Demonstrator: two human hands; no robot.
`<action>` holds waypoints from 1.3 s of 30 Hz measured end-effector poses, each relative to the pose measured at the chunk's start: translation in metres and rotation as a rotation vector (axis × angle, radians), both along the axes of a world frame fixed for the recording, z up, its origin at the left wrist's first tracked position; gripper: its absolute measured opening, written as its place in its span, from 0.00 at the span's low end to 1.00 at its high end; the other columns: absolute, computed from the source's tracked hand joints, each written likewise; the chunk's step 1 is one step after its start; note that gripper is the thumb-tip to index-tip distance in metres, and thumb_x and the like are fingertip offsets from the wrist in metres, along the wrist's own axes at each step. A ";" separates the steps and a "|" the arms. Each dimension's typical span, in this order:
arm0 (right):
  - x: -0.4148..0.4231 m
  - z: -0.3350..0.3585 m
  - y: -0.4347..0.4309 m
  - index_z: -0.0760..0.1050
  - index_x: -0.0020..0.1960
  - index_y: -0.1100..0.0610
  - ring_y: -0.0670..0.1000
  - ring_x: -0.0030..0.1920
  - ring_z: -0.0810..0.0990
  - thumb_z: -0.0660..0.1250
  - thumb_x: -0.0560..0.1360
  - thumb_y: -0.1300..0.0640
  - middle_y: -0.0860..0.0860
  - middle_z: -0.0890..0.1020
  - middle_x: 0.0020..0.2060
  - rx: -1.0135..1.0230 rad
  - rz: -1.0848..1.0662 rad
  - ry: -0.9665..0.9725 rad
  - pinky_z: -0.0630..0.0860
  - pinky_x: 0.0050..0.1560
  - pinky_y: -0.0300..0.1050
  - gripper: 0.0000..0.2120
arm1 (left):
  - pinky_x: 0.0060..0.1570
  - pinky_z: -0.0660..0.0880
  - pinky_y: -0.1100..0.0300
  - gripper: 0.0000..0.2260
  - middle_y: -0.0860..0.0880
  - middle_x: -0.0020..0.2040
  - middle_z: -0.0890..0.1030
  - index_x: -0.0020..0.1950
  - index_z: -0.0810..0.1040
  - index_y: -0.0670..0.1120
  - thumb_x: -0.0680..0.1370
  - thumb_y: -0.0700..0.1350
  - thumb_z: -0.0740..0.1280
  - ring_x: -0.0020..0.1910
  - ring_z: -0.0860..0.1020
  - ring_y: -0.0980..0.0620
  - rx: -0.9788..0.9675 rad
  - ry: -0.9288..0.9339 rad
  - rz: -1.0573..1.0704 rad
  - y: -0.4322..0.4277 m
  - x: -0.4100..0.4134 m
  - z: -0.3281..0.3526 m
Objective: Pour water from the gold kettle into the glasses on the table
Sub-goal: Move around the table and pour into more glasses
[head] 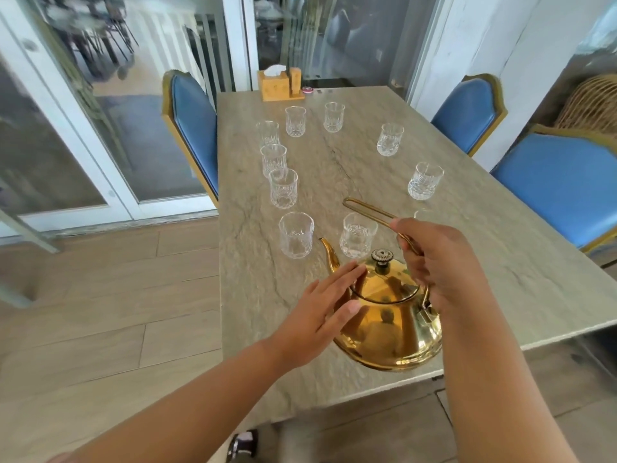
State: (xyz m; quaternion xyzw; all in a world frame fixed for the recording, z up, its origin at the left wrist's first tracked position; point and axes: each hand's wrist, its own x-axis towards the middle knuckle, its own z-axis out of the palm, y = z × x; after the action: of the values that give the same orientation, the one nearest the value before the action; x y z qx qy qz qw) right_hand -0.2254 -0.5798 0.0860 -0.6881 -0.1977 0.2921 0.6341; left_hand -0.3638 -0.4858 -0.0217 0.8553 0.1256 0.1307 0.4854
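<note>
The gold kettle stands near the front edge of the stone table, spout pointing left and away. My right hand grips its thin gold handle, which leans away toward the far side. My left hand lies with straight fingers against the kettle's left shoulder, beside the lid with its dark knob. Several cut-crystal glasses stand in a ring on the table; the nearest are one left of the spout and one just behind it. Another is partly hidden behind my right hand.
Blue upholstered chairs stand at the left and right sides of the table. A wooden tissue holder sits at the far end. Glass doors and a wood floor lie to the left. A wicker item is at far right.
</note>
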 end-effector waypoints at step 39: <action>-0.037 0.031 0.147 0.78 0.51 0.71 0.48 0.23 0.64 0.67 0.74 0.54 0.53 0.71 0.26 -0.481 0.071 -0.441 0.63 0.27 0.41 0.18 | 0.75 0.47 0.46 0.27 0.62 0.78 0.46 0.74 0.40 0.64 0.78 0.66 0.46 0.76 0.46 0.64 -0.097 0.053 -0.409 0.138 -0.017 0.000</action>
State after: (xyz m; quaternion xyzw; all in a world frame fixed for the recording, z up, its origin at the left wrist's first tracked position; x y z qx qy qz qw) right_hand -0.2623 -0.4332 0.1165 -0.8576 -0.2795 0.1965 0.3846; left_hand -0.3806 -0.3473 -0.0217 0.8417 -0.0318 0.0005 0.5390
